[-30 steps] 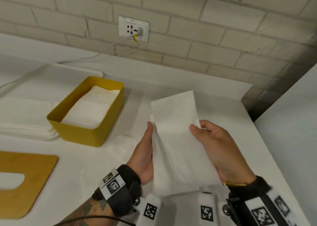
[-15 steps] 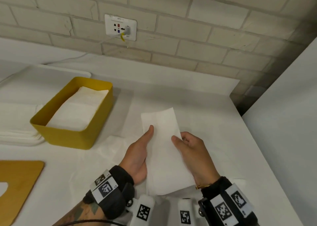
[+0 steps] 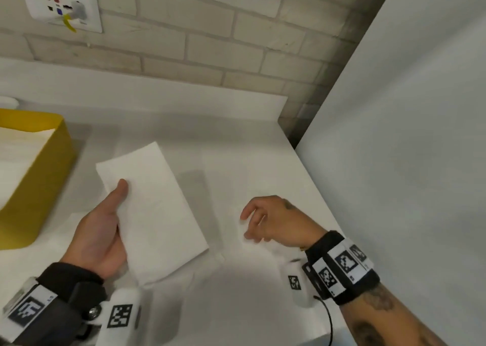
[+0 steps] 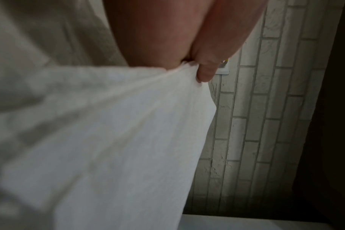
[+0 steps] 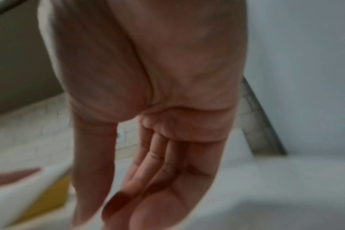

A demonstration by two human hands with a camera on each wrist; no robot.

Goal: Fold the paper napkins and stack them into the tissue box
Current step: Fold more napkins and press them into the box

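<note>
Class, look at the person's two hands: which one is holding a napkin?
The left hand holds the folded napkin, thumb on top and pinching its edge. The right hand hangs beside it with loose fingers and holds nothing.

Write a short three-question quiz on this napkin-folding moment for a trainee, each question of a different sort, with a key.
1. True or false: the right hand grips the folded napkin.
2. Which hand holds the folded napkin? A. left hand B. right hand C. both
3. Fill in: the yellow tissue box lies to the ____ of the folded napkin in the head view.

Key
1. False: the right hand hangs apart from it, fingers loose, holding nothing.
2. A: its thumb lies on top of the napkin, and the left wrist view shows a pinch at the edge.
3. Left; white napkins already lie inside it.
</note>
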